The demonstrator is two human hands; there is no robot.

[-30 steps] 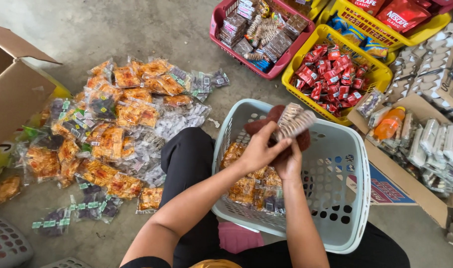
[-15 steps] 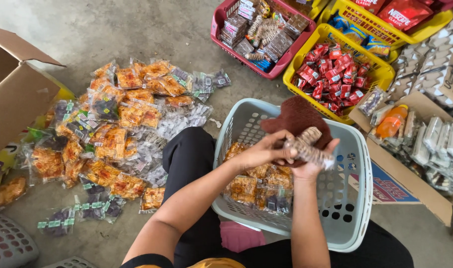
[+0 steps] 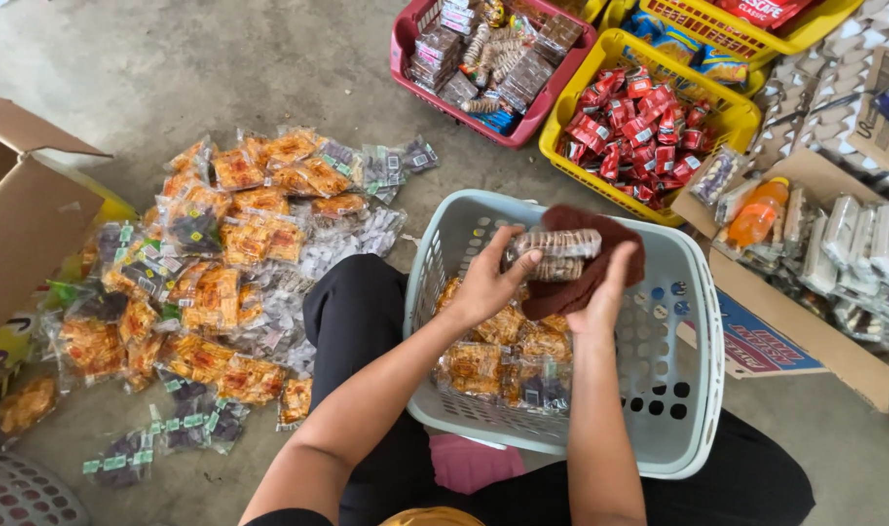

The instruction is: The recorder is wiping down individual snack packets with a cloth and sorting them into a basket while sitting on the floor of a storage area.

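Head view, held item: a clear packet of round brown biscuits lies crosswise above the pale blue laundry-style basket, between both hands.
Left hand: left hand is closed on the packet's near end, thumb on top, fingers beneath.
Right hand: right hand grips a dark red cloth, which wraps behind and under the packet's far end; the palm is touching the cloth.
Basket contents: orange snack packets lie piled at the bottom, directly below the hands; the right half shows bare perforated floor.
Obstruction: the cloth hides the packet's rear edge; both forearms cross the near rim.
Left of basket: a heap of clear bags with orange snacks is spread on the concrete floor, some bearing green label strips; an open cardboard box stands beyond it.
Above basket: a red crate holds brown and grey packets; a yellow crate holds small red wrappers.
Right of basket: a flat carton carries clear wrapped rolls and an orange bottle.
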